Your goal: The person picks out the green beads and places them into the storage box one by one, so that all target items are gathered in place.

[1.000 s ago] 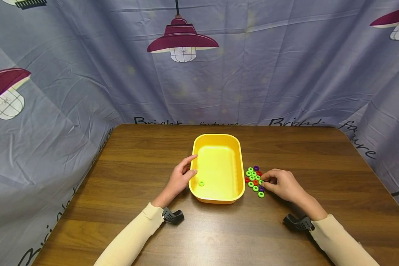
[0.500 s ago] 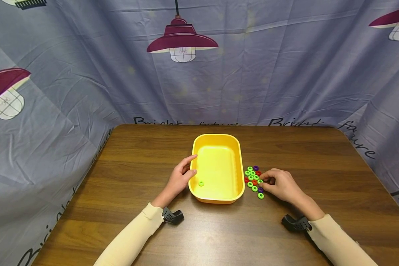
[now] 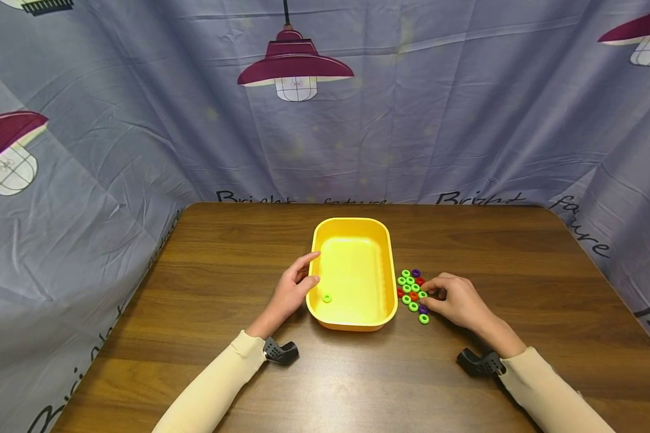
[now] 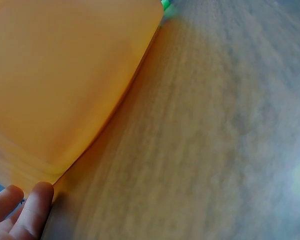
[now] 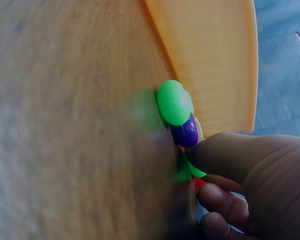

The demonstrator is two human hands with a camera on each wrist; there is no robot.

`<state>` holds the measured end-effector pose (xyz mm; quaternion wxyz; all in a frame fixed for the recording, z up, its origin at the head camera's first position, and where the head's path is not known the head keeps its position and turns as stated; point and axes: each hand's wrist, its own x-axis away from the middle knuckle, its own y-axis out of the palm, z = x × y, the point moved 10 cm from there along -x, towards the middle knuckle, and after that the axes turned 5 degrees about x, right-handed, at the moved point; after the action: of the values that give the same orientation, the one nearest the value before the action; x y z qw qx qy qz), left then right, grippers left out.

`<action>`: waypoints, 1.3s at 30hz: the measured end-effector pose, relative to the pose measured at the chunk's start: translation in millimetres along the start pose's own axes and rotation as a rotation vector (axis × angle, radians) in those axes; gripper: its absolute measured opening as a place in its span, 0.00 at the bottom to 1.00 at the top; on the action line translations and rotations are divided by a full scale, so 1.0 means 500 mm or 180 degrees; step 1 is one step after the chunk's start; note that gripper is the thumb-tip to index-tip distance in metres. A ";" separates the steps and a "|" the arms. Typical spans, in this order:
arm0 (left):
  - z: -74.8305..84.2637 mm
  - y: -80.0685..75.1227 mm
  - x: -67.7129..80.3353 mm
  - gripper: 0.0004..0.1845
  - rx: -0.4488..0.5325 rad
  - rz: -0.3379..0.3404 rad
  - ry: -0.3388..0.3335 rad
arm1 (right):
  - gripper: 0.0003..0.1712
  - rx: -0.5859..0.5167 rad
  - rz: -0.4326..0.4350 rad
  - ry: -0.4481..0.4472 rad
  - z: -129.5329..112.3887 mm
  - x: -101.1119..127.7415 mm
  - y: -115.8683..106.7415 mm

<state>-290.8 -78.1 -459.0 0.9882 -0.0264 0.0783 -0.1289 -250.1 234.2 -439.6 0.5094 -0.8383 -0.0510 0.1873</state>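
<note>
A yellow tray (image 3: 352, 222) stands mid-table with one green ring (image 3: 327, 298) inside, near its left wall. My left hand (image 3: 311, 269) rests against the tray's left wall, thumb and index finger touching the rim; its fingertips (image 4: 35, 205) show beside the tray wall (image 4: 65, 85). A cluster of green, red and purple rings (image 3: 410, 287) lies just right of the tray. My right hand (image 3: 427, 294) is at the cluster's right edge, fingers curled. In the right wrist view its thumb and fingers (image 5: 225, 150) pinch a green ring (image 5: 194, 171), next to a purple ring (image 5: 186, 134).
The wooden table (image 3: 520, 258) has rounded far corners and is walled in by a grey curtain (image 3: 411, 120) with lamp prints. Black wrist cameras (image 3: 278, 350) sit on both cream sleeves. Bare wood lies left, right and in front of the tray.
Hardly anything has moved. The right hand has drifted slightly left and nearer at the cluster's edge. The left hand stays on the tray.
</note>
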 end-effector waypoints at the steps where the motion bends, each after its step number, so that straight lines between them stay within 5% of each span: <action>1: 0.000 0.000 0.000 0.29 0.0004 0.0002 -0.0001 | 0.09 -0.0001 0.0005 -0.0009 0.000 0.000 0.000; 22: -0.001 0.001 -0.001 0.29 0.0021 -0.0001 -0.0036 | 0.08 -0.0046 -0.0023 0.0062 -0.014 -0.019 -0.040; 39: -0.007 0.001 -0.002 0.29 0.0051 -0.0016 -0.0031 | 0.10 -0.0376 0.0114 -0.0358 -0.147 -0.099 -0.059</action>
<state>-292.4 -77.6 -462.1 0.9884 -0.0194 0.0724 -0.1319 -265.7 173.2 -370.7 0.4520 -0.8558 -0.0755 0.2398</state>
